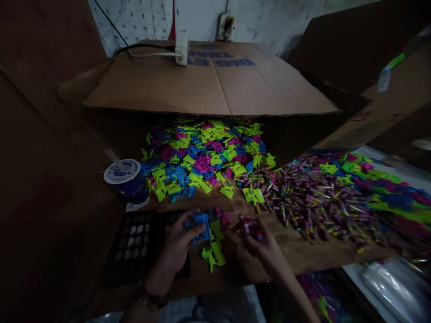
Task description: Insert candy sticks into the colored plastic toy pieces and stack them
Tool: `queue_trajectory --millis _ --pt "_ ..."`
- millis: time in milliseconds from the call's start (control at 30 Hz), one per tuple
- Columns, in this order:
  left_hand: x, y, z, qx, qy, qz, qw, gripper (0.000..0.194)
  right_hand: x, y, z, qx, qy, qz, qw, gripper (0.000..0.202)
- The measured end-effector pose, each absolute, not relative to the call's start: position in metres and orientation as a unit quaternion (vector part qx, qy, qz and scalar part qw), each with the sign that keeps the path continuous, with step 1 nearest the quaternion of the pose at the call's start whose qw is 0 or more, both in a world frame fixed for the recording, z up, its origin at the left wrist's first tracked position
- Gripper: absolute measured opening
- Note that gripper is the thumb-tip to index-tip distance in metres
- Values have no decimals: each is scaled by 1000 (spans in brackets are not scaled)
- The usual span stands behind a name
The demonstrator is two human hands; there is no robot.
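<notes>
My left hand [180,242] is closed around a blue plastic comb-like piece [201,226], thumb on top. Just right of it, yellow-green plastic pieces [214,253] lie on the wooden table, with a pink piece [222,218] behind them. My right hand [257,237] is closed on small wrapped red-and-pink pieces [249,225]; dim light and blur hide their exact kind. Similar small wrapped pieces form a large pile [310,193] to the right. Under and left of my left hand is a black tray [124,269] with rows of round cavities, several showing white.
A cardboard box [215,89] lies open toward me, spilling yellow-green, blue and pink plastic pieces [202,157]. A blue lidded cup [126,179] stands at the left. More coloured pieces [393,193] lie at the far right, before another carton [400,98]. A power strip [182,51] rests on the box.
</notes>
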State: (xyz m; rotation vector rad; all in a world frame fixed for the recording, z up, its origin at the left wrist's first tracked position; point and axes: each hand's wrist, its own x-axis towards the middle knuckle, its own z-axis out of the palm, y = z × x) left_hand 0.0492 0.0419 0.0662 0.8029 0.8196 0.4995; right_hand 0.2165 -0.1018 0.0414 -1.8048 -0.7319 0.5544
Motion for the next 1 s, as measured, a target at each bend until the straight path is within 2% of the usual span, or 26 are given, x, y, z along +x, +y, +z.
queue_trajectory --millis 100,233,400,533,633,800,1000 --pt "55 39 65 395 379 240 802 52 188 -85 65 -717 -296 329 539 27" --pt "58 36 62 444 375 262 771 43 175 -70 77 -691 -271 358 566 31" --pt "56 36 60 529 387 273 704 33 172 -70 72 -725 -293 294 550 33" --pt "56 33 63 580 390 284 656 25 169 -76 68 -767 -339 211 502 26" --pt "54 30 66 610 379 275 639 20 162 -78 69 -769 -366 162 498 21" --pt "44 42 69 634 346 227 653 16 149 -84 77 -771 -376 145 493 14" --pt "40 42 65 574 345 176 721 21 155 -80 67 -752 -383 200 498 21"
